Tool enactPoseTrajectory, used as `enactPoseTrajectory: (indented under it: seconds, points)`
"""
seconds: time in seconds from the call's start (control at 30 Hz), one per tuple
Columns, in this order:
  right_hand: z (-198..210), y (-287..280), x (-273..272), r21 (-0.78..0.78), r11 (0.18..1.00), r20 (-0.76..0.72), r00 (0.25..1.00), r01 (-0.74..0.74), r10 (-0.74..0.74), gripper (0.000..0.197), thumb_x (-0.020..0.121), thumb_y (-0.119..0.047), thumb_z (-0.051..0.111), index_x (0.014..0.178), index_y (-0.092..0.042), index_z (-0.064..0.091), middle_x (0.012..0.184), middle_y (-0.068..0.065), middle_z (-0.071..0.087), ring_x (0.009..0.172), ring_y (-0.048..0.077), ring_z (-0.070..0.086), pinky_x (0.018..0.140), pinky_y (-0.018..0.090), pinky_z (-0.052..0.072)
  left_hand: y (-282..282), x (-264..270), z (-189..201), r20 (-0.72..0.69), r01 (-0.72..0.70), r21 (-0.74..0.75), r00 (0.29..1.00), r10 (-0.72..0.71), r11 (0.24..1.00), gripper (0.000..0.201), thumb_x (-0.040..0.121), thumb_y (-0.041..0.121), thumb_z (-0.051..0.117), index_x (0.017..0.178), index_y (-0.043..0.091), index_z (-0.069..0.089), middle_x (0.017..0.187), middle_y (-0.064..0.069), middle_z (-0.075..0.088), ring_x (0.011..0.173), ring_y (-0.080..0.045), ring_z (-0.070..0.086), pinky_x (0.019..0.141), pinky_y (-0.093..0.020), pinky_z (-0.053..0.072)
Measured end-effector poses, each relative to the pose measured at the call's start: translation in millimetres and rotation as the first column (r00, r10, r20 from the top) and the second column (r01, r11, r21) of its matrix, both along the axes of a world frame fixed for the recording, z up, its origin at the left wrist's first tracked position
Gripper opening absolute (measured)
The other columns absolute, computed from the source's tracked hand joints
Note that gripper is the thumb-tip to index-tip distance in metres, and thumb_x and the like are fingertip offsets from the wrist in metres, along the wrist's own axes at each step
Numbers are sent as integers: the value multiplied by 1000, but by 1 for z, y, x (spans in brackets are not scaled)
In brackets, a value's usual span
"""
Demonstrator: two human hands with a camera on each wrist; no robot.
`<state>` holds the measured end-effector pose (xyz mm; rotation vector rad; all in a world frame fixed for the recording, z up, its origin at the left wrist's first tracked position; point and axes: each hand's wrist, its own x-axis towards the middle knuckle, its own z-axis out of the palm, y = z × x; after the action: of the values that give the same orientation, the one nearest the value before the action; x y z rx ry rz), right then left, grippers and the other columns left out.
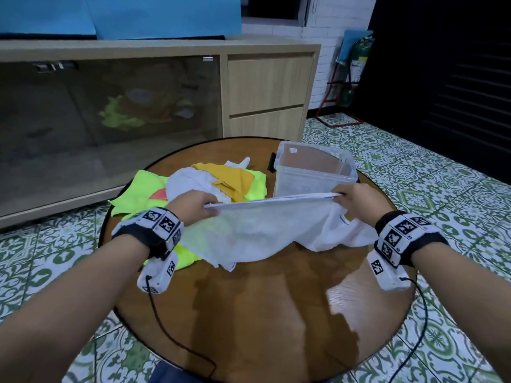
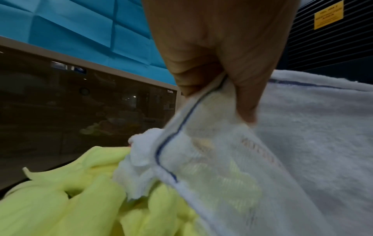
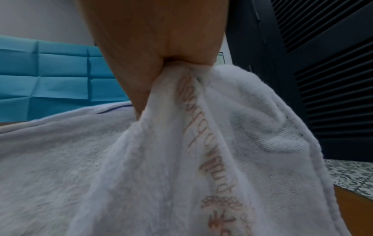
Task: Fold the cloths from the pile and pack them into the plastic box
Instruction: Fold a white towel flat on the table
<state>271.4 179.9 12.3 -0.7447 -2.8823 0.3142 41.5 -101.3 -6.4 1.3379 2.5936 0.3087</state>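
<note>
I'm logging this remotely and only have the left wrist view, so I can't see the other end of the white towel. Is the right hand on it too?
Observer: Yes. The right hand pinches the far end of the white towel, while the left hand pinches the near end, so its top edge stretches between them.
Operator: Is the towel off the table?
Observer: Partly. Its lower part sags onto the round wooden table.
Operator: Where is the box?
Observer: The plastic box stands on the table just beyond the towel, nearer the right hand.
Operator: Anything packed yet?
Observer: No cloth shows inside it. The pile of yellow, green and white cloths lies to its left.
</note>
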Motion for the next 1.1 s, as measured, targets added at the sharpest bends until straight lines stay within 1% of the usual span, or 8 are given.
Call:
enactPoseTrajectory:
  seconds: [0.17,0.3,0.53,0.63,0.7,0.8,0.9,1.1]
  points:
    - [8,-7,-1,58,998,62,998,8,-11,18,96,-29,51,91,-14,61,81,7,58,72,27,61,67,37,51,-6,-1,16,-42,-187,110,980,193,976,28,94,4,41,116,9,57,114,-18,58,104,-29,53,73,-28,34]
    - [13,-8,-2,0,989,187,972,146,-144,39,97,-38,45,70,-12,53,65,6,53,63,22,53,62,31,42,-2,8,33,-127,-276,-74,956,265,958,27,96,17,41,117,11,58,107,-12,59,93,-26,52,71,-28,35]
    - [17,0,3,-170,975,238,966,140,-97,43,93,-37,56,60,-11,47,58,6,42,54,19,40,53,28,28,6,3,29,-125,-216,-202,973,194,955,36,93,26,47,61,11,46,62,-4,40,60,-16,38,52,-25,24]
    - [10,5,5,-188,969,423,904,159,-66,34,86,-46,61,87,-12,54,88,6,56,83,21,52,70,31,38,-1,-9,25,-145,-299,-164,950,277,940,29,97,24,39,100,8,64,100,-9,61,94,-24,56,74,-28,40]
    - [5,11,11,-204,958,542,838,202,-61,25,84,-31,64,83,-11,50,87,6,51,79,21,47,67,30,34,-14,-17,22,-178,-379,-111,917,357,919,33,98,25,35,115,12,60,117,-11,60,108,-29,56,86,-35,45]
    - [9,16,27,-134,947,543,821,292,-176,29,88,-11,52,63,-10,38,66,4,37,61,18,34,56,27,26,-36,-25,26,-229,-464,-38,866,445,885,29,96,22,38,106,12,63,112,-14,62,103,-31,58,81,-33,44]
    - [25,10,40,-60,923,461,830,381,-313,32,94,-12,47,62,-15,39,65,0,36,68,19,39,69,25,33,-50,-21,39,-270,-488,-9,842,467,873,28,95,24,41,100,13,67,113,-16,63,103,-33,59,78,-33,42]
    - [74,-10,60,130,916,345,849,380,-401,29,95,-12,42,67,-6,42,68,11,41,59,21,36,53,27,27,-54,10,83,-426,-506,204,725,542,838,24,90,14,49,94,2,70,99,-24,65,94,-39,63,78,-37,45]
